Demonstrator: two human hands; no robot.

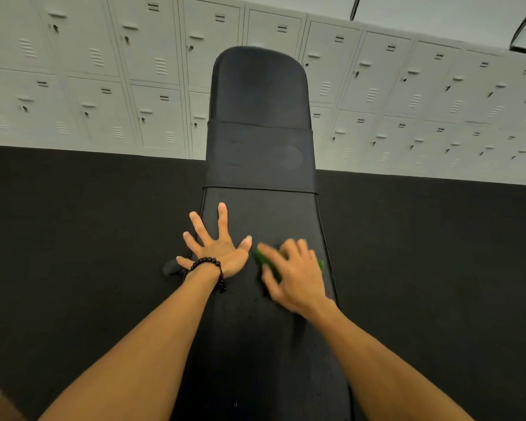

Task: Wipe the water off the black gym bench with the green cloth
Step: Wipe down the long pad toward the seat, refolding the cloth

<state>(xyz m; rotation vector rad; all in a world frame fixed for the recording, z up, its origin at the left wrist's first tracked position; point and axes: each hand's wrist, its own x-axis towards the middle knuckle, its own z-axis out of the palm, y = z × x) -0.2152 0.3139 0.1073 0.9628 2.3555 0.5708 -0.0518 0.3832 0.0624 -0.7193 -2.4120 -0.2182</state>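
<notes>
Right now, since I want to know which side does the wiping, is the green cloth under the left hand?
No, the green cloth lies under the right hand, while the left hand rests spread on the bench.

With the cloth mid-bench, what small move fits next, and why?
Probably draw the right hand and green cloth back toward the person: small droplets show on the bench there. The left hand lies flat, bracing.

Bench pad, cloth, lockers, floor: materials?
Bench pad: likely vinyl or faux leather, smooth black with a dull sheen. Green cloth: soft fabric, bunched under the right hand; weave blurred. Lockers: painted sheet metal, with pressed vent slots. Floor: matte black, probably rubber matting.
</notes>
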